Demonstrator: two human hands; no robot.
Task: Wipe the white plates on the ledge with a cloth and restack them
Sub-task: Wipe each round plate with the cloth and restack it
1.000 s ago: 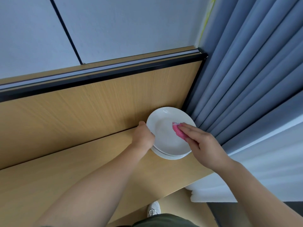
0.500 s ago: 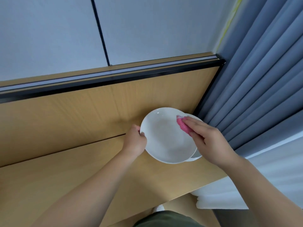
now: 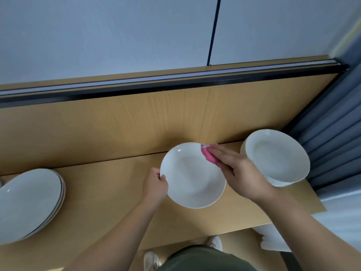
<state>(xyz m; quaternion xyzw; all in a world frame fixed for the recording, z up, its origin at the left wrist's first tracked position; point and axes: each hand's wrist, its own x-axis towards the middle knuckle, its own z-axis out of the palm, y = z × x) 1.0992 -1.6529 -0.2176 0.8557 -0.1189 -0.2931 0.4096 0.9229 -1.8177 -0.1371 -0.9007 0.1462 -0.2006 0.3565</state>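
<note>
Right hand point(image 3: 241, 174), fingers point(image 3: 224, 156) flat, presses cloth point(image 3: 210, 157) onto plate point(image 3: 192, 178).

A pale wooden ledge point(image 3: 109, 192) runs from the blue-grey curtain point(image 3: 332, 133) out toward the far side of the view, its rear edge meeting an upright wooden back panel point(image 3: 117, 130). Just beside the curtain, at that end of the ledge, sits a tall stack of white plates point(image 3: 277, 155), close to the panel. Well apart from the curtain, at the opposite end, lies a lower stack of plates point(image 3: 29, 202) with dark lines showing at the rims, partly cut off by the picture's edge.
</note>
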